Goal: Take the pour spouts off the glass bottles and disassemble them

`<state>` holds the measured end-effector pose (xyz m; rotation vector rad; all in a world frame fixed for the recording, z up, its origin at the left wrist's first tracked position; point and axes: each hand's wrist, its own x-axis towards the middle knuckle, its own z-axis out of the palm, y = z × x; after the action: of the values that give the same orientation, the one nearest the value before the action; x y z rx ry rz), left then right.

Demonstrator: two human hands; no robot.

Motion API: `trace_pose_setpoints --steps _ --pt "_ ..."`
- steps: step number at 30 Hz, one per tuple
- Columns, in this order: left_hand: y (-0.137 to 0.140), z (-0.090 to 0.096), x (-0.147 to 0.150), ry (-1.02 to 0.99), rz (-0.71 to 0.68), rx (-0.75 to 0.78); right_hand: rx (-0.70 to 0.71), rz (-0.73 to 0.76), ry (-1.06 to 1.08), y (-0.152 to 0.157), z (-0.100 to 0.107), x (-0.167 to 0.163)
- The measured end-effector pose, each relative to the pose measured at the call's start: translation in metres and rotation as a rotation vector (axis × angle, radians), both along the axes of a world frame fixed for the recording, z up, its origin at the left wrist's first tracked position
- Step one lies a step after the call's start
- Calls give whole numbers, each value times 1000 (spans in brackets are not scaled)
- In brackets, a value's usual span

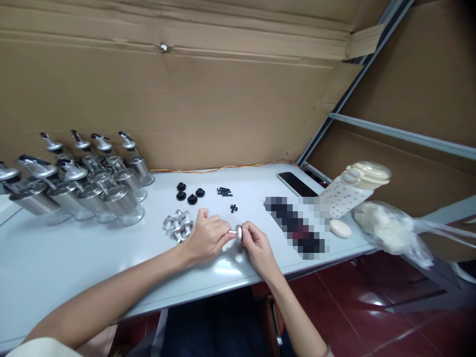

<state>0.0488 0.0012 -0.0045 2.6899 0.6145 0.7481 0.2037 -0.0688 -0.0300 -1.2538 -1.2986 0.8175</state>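
Between my hands, above the table's front part, is a small silver pourer top (239, 233) with a round cap and a thin spout. My left hand (209, 237) pinches the spout end, its fingers curled. On the other side, my right hand (256, 244) grips the round cap between thumb and fingers. Just left of my left hand lies a pile of silver pourer tops (179, 224). Further back are several black stoppers (192, 199), a few slim black levers (224, 191) and some tiny black pieces (234, 208).
Glass-and-steel bottles with pourers (121, 199) crowd the left side of the white table (156, 277). To the right are a phone (297, 184), a blurred-out object (297, 230), a round cream-coloured item (340, 228), a dotted flask (347, 191) and a plastic bag (388, 230). Cardboard (223, 109) lines the back.
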Motion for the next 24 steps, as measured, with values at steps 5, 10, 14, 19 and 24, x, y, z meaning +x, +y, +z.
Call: trace_pose_setpoints --steps 5,10,14,19,24 --pt "-1 21 2 11 6 -436 186 -94 -160 -6 5 -4" --pt "-1 31 -1 5 -20 -883 512 -149 -433 -12 1 -6" --pt "4 34 -4 28 -35 -991 594 -170 -622 -14 -1 -8" --pt "5 43 -8 121 -13 -747 484 -190 -594 -13 5 -10" --pt "5 37 -7 128 -33 -470 207 -106 -329 -8 8 -8"
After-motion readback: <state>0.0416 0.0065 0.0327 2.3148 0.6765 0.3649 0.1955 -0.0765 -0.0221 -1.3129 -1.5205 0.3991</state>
